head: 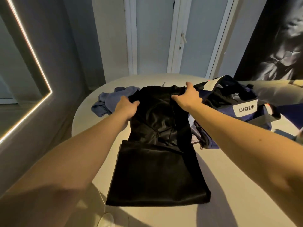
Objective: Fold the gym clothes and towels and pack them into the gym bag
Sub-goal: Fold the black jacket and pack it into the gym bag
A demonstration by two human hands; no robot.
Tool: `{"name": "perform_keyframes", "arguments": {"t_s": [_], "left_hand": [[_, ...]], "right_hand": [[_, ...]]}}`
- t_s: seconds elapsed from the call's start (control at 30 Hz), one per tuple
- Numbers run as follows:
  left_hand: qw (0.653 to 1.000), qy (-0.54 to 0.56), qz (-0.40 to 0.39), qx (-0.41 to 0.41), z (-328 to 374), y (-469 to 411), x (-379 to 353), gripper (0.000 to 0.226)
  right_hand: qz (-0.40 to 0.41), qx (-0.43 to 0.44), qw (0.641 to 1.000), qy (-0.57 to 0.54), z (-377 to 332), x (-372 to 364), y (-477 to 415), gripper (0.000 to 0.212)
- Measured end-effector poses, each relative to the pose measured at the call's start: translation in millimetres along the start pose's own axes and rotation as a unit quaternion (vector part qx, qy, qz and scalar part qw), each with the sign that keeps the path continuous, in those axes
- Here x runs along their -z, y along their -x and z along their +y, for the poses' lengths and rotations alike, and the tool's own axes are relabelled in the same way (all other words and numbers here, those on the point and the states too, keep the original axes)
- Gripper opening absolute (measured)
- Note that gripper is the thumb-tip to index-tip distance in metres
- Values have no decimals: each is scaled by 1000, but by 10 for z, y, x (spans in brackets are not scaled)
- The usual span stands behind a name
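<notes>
A long black garment (157, 161) lies stretched down the middle of the pale round table (229, 185), its near end flat and its far end bunched. My left hand (127, 108) grips the far left edge of that bunched part. My right hand (188, 95) pinches the far right edge, fingers curled into the cloth. To the right stands the open navy gym bag (249, 118) with a white "LVQUE" label and dark clothing inside. A crumpled blue-grey garment (109, 99) lies at the far left of the table.
A wall with a lit LED strip (32, 51) runs along the left. White window frames (177, 38) stand behind the table. A dark curtain (275, 46) hangs at the back right.
</notes>
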State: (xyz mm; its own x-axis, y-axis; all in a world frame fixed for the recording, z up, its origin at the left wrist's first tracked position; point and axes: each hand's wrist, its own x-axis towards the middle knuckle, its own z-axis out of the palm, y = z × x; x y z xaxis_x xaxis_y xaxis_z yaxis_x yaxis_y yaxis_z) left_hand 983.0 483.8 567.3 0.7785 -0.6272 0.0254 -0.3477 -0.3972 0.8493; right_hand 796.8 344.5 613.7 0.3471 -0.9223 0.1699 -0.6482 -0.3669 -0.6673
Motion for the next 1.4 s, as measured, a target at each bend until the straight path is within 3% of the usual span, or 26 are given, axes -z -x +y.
{"name": "perform_keyframes", "arguments": {"t_s": [0.1,0.23,0.37,0.53,0.6,0.73,0.83,0.97,1.07,1.13,1.2,1.27,1.3,1.33,1.4], "left_hand": [[997,53,-16,46,64,-262,-60,54],[988,118,-42,85,140,-344,-70,44],[985,158,-65,34,236,-152,145,43],[993,52,-23,-99,377,601,463,31],[990,39,-10,-135,284,970,530,41],[975,98,-97,-175,-151,1745,630,68],[971,-22,-145,-188,-562,2204,661,57],[937,-159,-217,-225,-993,2528,728,42],[933,-175,-186,-254,-944,2629,814,23],[933,-158,-130,-295,-863,2680,819,24],[911,-186,-119,-347,-852,2728,802,28],[885,-247,-187,-347,-932,2778,775,21],[882,-258,-220,-327,-969,2798,768,16],[891,-244,-231,-306,-988,2794,755,15],[937,-153,-168,-265,-929,2737,706,19]], "right_hand": [[-15,-9,999,30,-71,-90,-206,72],[-38,39,998,14,-85,-158,-269,22],[-33,95,993,-55,-96,74,-69,12],[-18,179,982,-59,-45,477,491,12],[-27,207,977,-45,66,576,827,13],[-78,234,969,-32,499,610,1611,25],[-115,255,960,3,897,546,2140,30],[-235,272,928,98,1156,546,2511,27],[-215,298,926,92,1116,651,2549,21],[-171,313,931,75,1061,704,2571,25],[-170,317,927,110,1053,745,2595,22],[-250,304,901,181,1089,795,2629,23],[-286,273,904,166,1093,821,2662,24],[-299,234,918,115,1065,852,2698,22],[-210,178,961,43,1003,847,2665,18]]}}
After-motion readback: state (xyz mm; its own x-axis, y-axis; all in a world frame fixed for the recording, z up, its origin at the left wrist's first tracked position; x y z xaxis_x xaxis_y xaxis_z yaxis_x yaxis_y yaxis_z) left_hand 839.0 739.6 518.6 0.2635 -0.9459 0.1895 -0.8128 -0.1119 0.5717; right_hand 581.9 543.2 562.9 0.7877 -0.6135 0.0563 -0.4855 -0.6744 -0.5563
